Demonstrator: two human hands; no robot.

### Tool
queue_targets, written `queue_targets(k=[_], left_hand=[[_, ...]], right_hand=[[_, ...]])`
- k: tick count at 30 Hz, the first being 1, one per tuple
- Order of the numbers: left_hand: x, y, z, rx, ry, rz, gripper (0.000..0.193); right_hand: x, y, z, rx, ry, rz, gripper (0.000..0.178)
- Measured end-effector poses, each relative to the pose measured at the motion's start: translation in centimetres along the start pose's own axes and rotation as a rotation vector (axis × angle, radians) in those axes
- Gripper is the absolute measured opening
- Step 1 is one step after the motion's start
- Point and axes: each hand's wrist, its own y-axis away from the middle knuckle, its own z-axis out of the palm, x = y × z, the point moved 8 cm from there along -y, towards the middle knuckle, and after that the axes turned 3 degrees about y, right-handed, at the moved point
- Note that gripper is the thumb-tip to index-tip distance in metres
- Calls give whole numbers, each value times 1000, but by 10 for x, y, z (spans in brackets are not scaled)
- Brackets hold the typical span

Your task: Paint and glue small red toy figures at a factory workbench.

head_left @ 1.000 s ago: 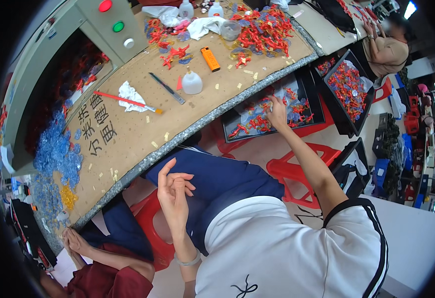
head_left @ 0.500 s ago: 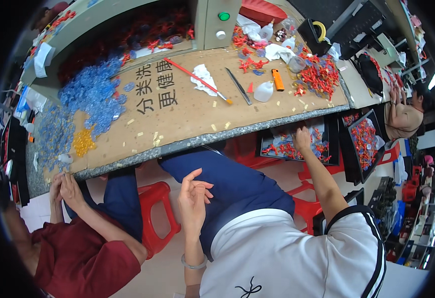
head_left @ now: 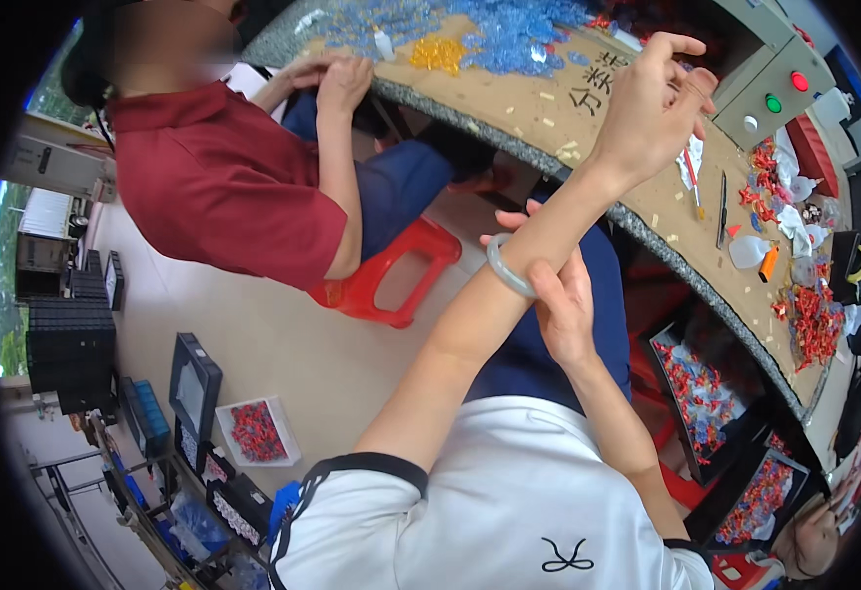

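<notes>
My left hand (head_left: 659, 120) is raised in front of the table edge, its fingers loosely bent and apart, with nothing in them. A pale jade-like bangle (head_left: 499, 264) circles my left forearm (head_left: 529, 241). From below, my right hand (head_left: 565, 300) wraps round that forearm at the bangle. Its thumb lies beside the bangle, and its fingertips show on the far side; the palm is partly hidden. Beyond my left hand, the brown-covered tabletop (head_left: 509, 93) carries a heap of clear blue pieces (head_left: 519, 34) and a small yellow heap (head_left: 437, 54).
A person in a dark red shirt (head_left: 224, 187) sits at left by a red stool (head_left: 401, 280). Tweezers (head_left: 721, 208), a brush (head_left: 694, 182), a bottle (head_left: 748, 252) and an orange lighter (head_left: 769, 264) lie at right. Trays of red and blue pieces (head_left: 696, 393) stand below the table.
The view has turned to the left. My right hand has left the tray of red pieces and taken hold of my left forearm at the bangle. My left arm is now stretched forward.
</notes>
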Motion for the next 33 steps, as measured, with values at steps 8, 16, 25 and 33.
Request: queue_targets(k=[8, 16, 25, 33], left_hand=[[-14, 105, 105, -228, 638, -518, 71], [-59, 230, 177, -683, 208, -677, 95], [-51, 220, 166, -740, 125, -541, 98], [-87, 219, 86, -543, 99, -699, 100]], right_hand=[[-312, 79, -154, -167, -649, -1080, 80], [-301, 66, -183, -35, -770, -1276, 68], [-268, 62, -189, -39, -802, -1105, 71], [-175, 170, -269, 99, -195, -824, 58]])
